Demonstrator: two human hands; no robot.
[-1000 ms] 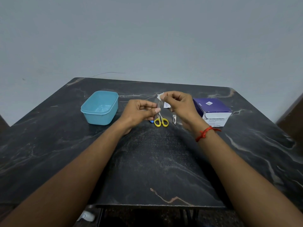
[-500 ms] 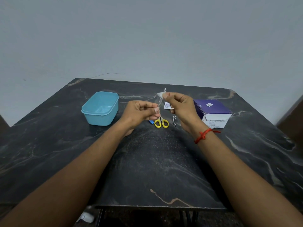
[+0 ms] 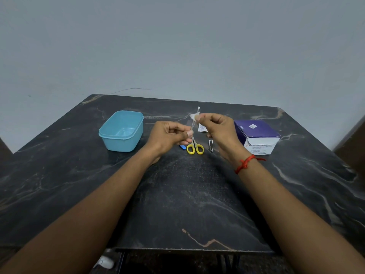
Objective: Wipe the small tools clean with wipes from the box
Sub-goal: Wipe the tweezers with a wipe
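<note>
My left hand pinches the lower end of a thin metal tool, which stands nearly upright above the table. My right hand presses a small white wipe around the tool's upper part; the tool's tip shows above the wipe. Yellow-handled scissors lie on the table below the hands, with a metal nail clipper to their right and a small blue item partly hidden at their left. The purple and white wipe box sits at the right.
A light blue plastic tub stands at the left on the dark marble table. A torn white wipe packet lies behind my right hand. The wall is close behind the table's far edge.
My right hand has slid the wipe down the tool, so more of the tool's tip shows above it. My left hand keeps its hold.
</note>
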